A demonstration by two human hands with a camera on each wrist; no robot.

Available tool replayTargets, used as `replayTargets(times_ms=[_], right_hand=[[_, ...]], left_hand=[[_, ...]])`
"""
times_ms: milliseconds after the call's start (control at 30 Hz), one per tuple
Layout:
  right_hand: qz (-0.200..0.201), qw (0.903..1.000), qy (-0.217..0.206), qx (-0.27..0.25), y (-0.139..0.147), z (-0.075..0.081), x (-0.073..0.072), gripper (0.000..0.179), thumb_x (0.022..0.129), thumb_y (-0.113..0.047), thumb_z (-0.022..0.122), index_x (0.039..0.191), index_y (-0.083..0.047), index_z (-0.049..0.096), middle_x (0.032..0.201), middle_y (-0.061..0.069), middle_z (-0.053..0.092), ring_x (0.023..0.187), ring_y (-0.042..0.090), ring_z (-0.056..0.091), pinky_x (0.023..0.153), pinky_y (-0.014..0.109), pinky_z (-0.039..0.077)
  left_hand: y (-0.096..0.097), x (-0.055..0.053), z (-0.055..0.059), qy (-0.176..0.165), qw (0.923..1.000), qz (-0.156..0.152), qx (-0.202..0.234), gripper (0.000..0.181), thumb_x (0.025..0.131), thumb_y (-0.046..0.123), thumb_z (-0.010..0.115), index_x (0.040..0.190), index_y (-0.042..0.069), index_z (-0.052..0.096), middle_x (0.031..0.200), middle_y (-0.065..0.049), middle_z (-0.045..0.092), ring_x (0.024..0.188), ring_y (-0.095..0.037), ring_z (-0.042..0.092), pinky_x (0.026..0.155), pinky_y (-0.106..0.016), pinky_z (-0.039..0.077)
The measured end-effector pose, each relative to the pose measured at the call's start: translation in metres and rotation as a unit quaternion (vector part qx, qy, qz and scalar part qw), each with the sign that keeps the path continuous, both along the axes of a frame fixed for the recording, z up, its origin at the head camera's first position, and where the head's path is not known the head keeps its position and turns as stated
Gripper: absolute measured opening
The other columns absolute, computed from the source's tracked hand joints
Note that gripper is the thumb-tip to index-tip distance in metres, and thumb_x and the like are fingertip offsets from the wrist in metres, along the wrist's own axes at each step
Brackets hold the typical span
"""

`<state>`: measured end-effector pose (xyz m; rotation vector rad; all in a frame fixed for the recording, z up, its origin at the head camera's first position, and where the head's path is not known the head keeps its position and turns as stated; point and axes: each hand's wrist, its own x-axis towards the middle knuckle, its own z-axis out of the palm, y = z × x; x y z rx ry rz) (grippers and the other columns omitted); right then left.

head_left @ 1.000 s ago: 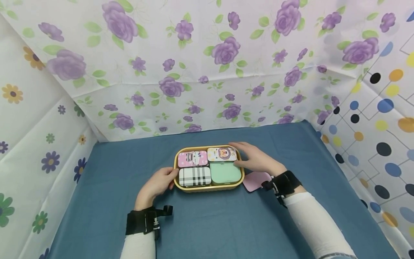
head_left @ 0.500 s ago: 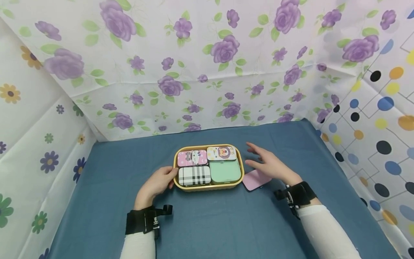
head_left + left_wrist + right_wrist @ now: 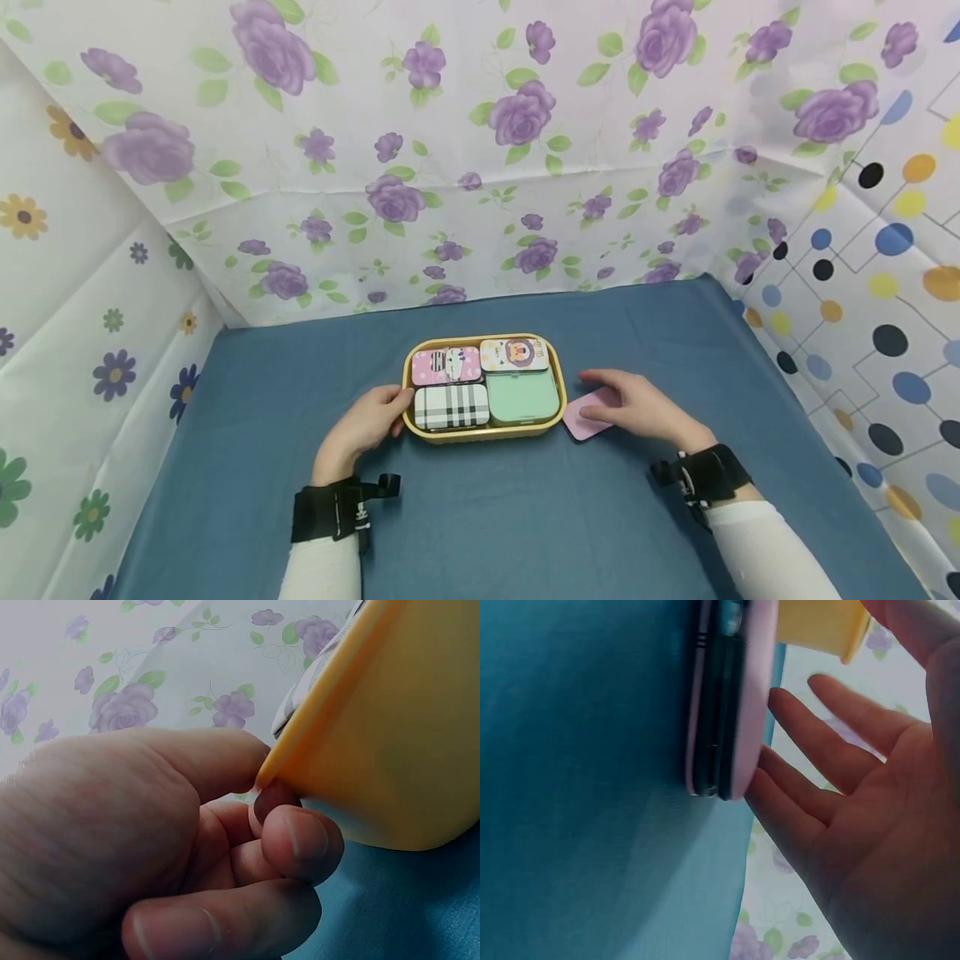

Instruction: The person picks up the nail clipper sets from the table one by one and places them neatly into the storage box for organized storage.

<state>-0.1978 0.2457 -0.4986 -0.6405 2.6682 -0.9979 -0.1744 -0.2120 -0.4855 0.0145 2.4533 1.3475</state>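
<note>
A yellow oval basket holds several small tins: a pink cartoon tin, a lion tin, a plaid tin and a mint green tin. My left hand pinches the basket's left rim; the left wrist view shows the thumb on top and curled fingers under the yellow edge. Right of the basket lies a flat pink tin with a dark side band. My right hand hovers over its right part, and the right wrist view shows the fingers spread beside the pink tin's top.
A blue cloth covers the table. Behind it stands a wall of purple-flowered fabric. Flower-print fabric hangs at the left and dotted fabric at the right.
My right hand has left the basket's right end, moving right and then nearer to me, over the pink tin. The left hand stays on the rim.
</note>
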Motion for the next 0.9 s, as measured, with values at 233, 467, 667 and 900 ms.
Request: replayTargets(times_ms=[233,467,667,900], right_hand=[[0.05,0.9963,0.027,0.064,-0.005,-0.002,0.012,0.08,0.085,-0.047,0.091,0.152,-0.016,0.061,0.155,0.014,0.055,0.148,0.042,0.043,0.117,0.066,0.036],[0.054,0.9942,0.022,0.09,-0.01,0.0,0.018,0.081,0.081,-0.032,0.097,0.153,-0.018,0.061,0.157,0.015,0.052,0.15,0.043,0.039,0.116,0.066,0.037],[0.049,0.9929,0.022,0.106,-0.012,0.0,0.021,0.081,0.082,-0.021,0.095,0.155,-0.02,0.059,0.156,0.011,0.053,0.148,0.038,0.044,0.114,0.064,0.041],[0.047,0.9925,0.035,0.107,-0.013,-0.003,0.024,0.08,0.085,-0.019,0.093,0.156,-0.021,0.058,0.154,0.012,0.055,0.145,0.037,0.047,0.113,0.062,0.043]], left_hand=[[0.001,0.0,0.0,-0.001,1.0,-0.002,0.001,0.043,0.117,0.034,0.047,0.087,0.008,0.063,0.066,-0.005,0.057,0.052,-0.017,0.038,0.05,-0.03,0.03],[0.002,0.0,0.001,-0.005,1.0,0.003,0.002,0.042,0.116,0.035,0.047,0.088,0.008,0.063,0.066,-0.005,0.056,0.05,-0.016,0.037,0.05,-0.029,0.029],[0.002,0.001,0.002,-0.006,1.0,0.003,0.001,0.042,0.116,0.034,0.047,0.088,0.008,0.063,0.066,-0.005,0.057,0.05,-0.016,0.037,0.05,-0.029,0.029],[0.001,0.0,0.002,-0.004,1.0,0.003,-0.005,0.042,0.116,0.034,0.047,0.088,0.008,0.063,0.067,-0.005,0.057,0.053,-0.018,0.04,0.052,-0.03,0.031]])
